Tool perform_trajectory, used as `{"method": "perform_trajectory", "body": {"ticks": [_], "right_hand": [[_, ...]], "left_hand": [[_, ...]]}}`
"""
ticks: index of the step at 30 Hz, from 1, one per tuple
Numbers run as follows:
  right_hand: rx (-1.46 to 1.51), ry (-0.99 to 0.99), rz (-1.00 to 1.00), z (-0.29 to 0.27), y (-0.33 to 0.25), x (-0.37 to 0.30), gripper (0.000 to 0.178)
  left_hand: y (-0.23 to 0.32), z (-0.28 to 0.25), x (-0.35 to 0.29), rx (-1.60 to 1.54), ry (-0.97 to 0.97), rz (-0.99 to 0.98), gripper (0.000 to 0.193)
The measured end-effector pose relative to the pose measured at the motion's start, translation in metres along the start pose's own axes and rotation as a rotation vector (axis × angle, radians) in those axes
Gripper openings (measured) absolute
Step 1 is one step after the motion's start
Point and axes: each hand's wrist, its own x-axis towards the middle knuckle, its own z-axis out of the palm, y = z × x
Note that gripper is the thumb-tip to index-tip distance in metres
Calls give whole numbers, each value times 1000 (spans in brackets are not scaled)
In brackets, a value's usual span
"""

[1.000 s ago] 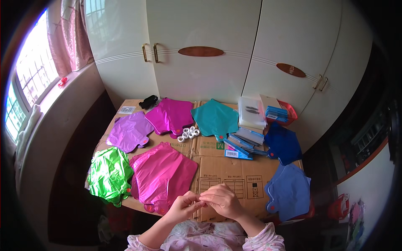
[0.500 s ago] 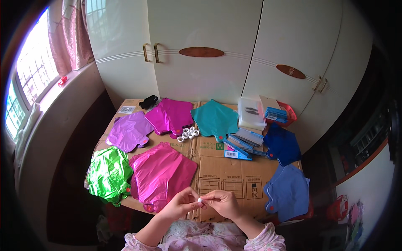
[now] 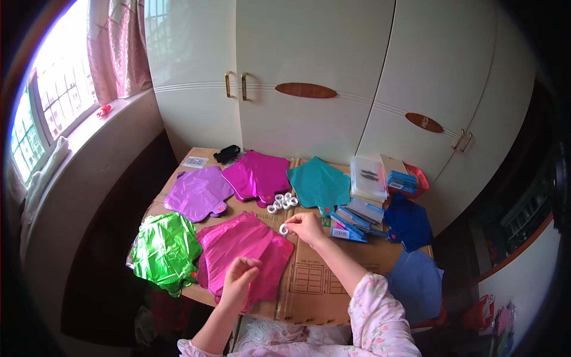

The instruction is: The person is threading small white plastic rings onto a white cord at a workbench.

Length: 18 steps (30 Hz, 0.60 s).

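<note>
Between the thumb and fingertips of my right hand [image 3: 306, 229] is a small white ring-shaped roll [image 3: 283, 229], held above the far right edge of the pink foil balloons [image 3: 235, 247]. My left hand [image 3: 241, 276] hovers over the near part of that pink pile with its fingers curled in; whatever they may pinch is too small to make out. Just beyond my right hand, several similar white rolls [image 3: 282, 203] lie clustered on the cardboard [image 3: 306, 271], close to a magenta foil pile [image 3: 259, 175] and a teal foil pile [image 3: 319, 183].
Purple [image 3: 198, 193] and green foil piles [image 3: 165, 247] lie at the left, dark blue [image 3: 409, 221] and light blue ones [image 3: 415, 284] at the right. Blue-and-white packets [image 3: 360, 217], clear plastic sleeves [image 3: 369, 178] and a red basket [image 3: 420, 179] sit far right. Behind stands a white cupboard [image 3: 303, 41].
My hands have come apart. The right reached forward with the white roll toward the cluster; the left shifted a little left and up over the pink foil. The view has tilted slightly.
</note>
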Motion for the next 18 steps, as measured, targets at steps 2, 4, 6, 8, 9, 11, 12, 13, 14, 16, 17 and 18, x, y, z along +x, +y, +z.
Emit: {"method": "perform_trajectory", "body": {"ticks": [2,4,6,8,9,11,12,13,14,16,17,18], "right_hand": [[-162,82,28,-4,12,38,7],[-376,156,-38,6,17,64,10],[-536,227,-67,9,21,80,12],[-613,250,-81,11,24,90,10],[-651,259,-82,13,26,92,10],[-615,263,-65,13,29,96,10],[-604,255,-49,15,26,95,10],[-593,247,-37,18,20,93,10],[-573,223,-12,21,15,90,11],[-558,222,4,18,11,88,11],[-551,221,12,17,9,87,11],[-545,209,25,17,6,83,11]], "left_hand": [[9,1,-10,71,-20,-43,14],[13,-7,-21,98,-11,-12,15],[16,-14,-28,89,-4,3,16],[22,-11,-32,57,44,-29,15],[23,-10,-34,41,72,-51,15],[25,-10,-35,18,67,-46,15],[25,-10,-36,10,71,-46,15],[24,-12,-37,14,70,-46,15],[24,-13,-38,18,67,-45,15],[23,-12,-39,17,41,-37,14],[22,-12,-38,15,28,-29,14],[20,-12,-40,15,20,-25,14]]}}
